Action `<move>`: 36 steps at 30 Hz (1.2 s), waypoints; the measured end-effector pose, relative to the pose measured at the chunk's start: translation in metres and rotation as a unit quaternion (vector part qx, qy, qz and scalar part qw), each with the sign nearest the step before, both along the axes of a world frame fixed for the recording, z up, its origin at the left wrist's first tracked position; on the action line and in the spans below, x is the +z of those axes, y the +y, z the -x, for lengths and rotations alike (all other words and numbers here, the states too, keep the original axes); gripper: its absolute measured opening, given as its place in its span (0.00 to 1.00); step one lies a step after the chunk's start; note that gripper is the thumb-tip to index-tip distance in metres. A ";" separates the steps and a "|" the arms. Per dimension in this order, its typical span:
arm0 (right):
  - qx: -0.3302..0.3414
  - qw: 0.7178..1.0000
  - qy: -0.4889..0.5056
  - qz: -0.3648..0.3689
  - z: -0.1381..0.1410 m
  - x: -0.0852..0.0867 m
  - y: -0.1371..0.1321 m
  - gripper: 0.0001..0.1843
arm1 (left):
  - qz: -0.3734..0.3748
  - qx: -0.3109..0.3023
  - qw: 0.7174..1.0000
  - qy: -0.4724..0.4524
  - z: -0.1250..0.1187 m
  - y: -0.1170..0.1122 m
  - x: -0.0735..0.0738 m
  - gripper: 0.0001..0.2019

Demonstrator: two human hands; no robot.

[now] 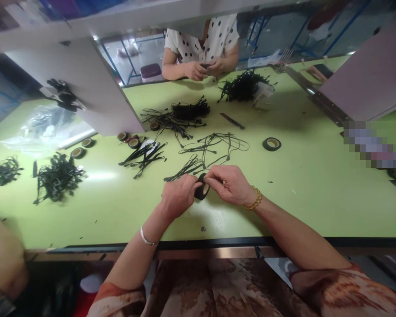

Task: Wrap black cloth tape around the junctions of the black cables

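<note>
Between my two hands, just above the green table, is a roll of black tape (202, 190) with a pale core. My left hand (181, 193) grips its left side. The fingers of my right hand (229, 185) are pinched at the roll's upper right edge; whether a tape end is between them is too small to see. Right behind my hands lie thin black cables (188, 167), some in loops. A second roll of black tape (272, 144) lies flat to the right.
Across the green table (303, 193), a person in a dotted shirt (201, 48) handles a small dark thing. Heaps of black cables (59, 176) lie at left and at the back. Several tape rolls (78, 152) and a dark metal strip (232, 120) are about. White partitions (82, 83) rise on the table.
</note>
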State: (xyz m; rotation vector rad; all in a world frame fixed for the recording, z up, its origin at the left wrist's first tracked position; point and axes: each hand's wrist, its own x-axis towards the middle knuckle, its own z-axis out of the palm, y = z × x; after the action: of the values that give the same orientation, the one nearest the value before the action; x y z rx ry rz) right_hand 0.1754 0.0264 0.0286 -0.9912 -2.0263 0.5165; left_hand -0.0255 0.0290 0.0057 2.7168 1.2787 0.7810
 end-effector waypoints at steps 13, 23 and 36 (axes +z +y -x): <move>0.014 0.915 0.238 0.324 0.004 -0.010 0.014 0.28 | -0.027 0.041 0.998 -0.033 0.004 0.004 -0.006 0.14; -0.008 0.820 0.252 0.514 0.015 -0.021 0.018 0.30 | -0.095 -0.066 0.993 0.013 -0.004 0.001 -0.007 0.13; -0.051 0.852 0.357 0.379 0.018 -0.016 0.007 0.19 | 0.018 -0.030 0.999 0.007 -0.011 -0.004 -0.015 0.16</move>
State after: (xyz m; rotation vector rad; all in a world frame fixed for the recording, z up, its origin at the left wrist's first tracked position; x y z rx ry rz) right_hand 0.1573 0.0332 0.0126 -1.1041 -1.0734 1.4518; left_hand -0.0143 0.0250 -0.0088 2.7230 1.1962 0.7286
